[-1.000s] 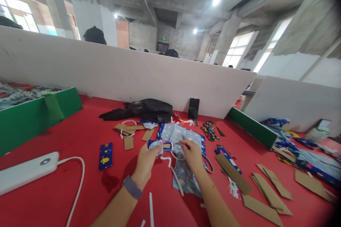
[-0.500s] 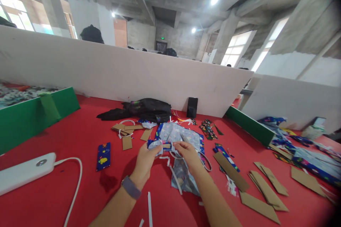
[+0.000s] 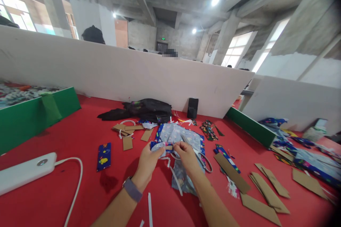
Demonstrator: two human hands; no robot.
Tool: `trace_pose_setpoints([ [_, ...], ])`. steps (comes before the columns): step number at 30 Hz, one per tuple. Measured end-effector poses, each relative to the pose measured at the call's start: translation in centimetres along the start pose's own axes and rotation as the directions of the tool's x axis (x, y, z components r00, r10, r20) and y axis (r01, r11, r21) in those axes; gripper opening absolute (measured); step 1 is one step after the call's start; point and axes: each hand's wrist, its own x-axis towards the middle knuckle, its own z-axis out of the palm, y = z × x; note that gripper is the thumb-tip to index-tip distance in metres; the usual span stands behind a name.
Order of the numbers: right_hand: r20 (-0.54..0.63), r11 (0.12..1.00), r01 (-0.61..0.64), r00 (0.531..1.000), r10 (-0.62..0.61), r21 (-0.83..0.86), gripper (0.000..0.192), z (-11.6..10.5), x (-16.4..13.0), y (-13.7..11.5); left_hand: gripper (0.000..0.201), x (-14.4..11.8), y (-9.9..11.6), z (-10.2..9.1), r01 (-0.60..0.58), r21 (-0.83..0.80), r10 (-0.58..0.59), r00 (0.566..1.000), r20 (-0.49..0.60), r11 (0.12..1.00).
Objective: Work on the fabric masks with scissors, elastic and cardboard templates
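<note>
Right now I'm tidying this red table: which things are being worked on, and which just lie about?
In hand: left hand and right hand pinch the blue fabric piece.

Lying about: power bank; cardboard strips; black cloth; phone.

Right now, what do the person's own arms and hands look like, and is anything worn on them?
Both forearms are bare, without sleeves or gloves. The left hand has a grey wristband, perhaps a watch, on its wrist. The right hand shows no band or ring.
</note>
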Motion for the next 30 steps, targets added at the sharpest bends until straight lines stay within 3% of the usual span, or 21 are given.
trace_pose_setpoints([
  [7, 0.116, 0.999, -0.013, 0.993, 0.016, -0.032, 0.032, -0.43, 0.04, 0.4, 0.029, 0.41, -0.18, -0.2, 0.119, -0.206, -0.124, 0.992, -0.009, 0.971],
  [9, 0.103, 0.987, 0.07, 0.993, -0.055, -0.147, 0.031, -0.41, 0.02, 0.36, 0.029, 0.3, -0.06, -0.19, 0.135, -0.236, -0.139, 0.99, 0.001, 0.962],
  [12, 0.061, 0.895, 0.249, 0.968, -0.244, -0.37, 0.029, -0.17, -0.07, 0.18, 0.029, 0.13, 0.0, -0.12, 0.164, -0.292, -0.166, 0.986, 0.019, 0.942],
  [15, 0.044, 0.83, 0.32, 0.94, -0.338, -0.457, 0.028, 0.04, -0.18, 0.1, 0.027, 0.16, -0.12, -0.11, 0.19, -0.326, -0.193, 0.981, 0.023, 0.926],
  [19, 0.04, 0.867, 0.3, 0.95, -0.31, -0.398, 0.03, -0.19, -0.13, 0.3, 0.029, 0.29, -0.16, -0.15, 0.182, -0.304, -0.179, 0.983, 0.039, 0.935],
  [25, 0.075, 0.973, 0.158, 0.986, -0.147, -0.167, 0.028, -0.4, 0.05, 0.36, 0.036, 0.44, -0.4, -0.26, 0.103, -0.212, -0.103, 0.995, 0.012, 0.972],
  [30, 0.08, 0.994, 0.108, 0.991, -0.105, -0.024, 0.022, -0.17, 0.07, 0.28, 0.036, 0.77, -0.82, -0.43, 0.098, -0.186, -0.09, 0.995, 0.047, 0.978],
])
